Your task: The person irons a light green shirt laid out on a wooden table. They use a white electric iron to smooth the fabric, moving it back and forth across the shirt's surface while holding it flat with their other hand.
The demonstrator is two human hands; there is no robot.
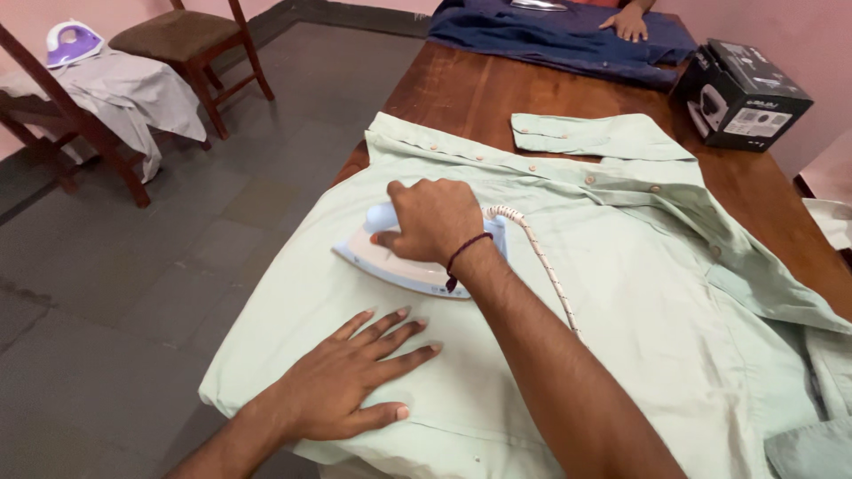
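A pale green shirt (pixel 639 293) lies spread over the wooden table (pixel 461 89), its buttoned front strip running across the far side. My right hand (pixel 432 220) grips the handle of a white and light blue clothes iron (pixel 382 262) that rests flat on the shirt's left part. A braided white cord (pixel 541 257) trails from the iron along my forearm. My left hand (pixel 351 377) lies flat on the shirt near the front edge, fingers spread, just below the iron.
Another person's hand (pixel 630 22) rests on a dark blue garment (pixel 550 40) at the table's far end. A black cardboard box (pixel 745 93) stands at the far right. Left of the table are wooden chairs (pixel 191 44), one with a grey cloth and a purple iron (pixel 73 43).
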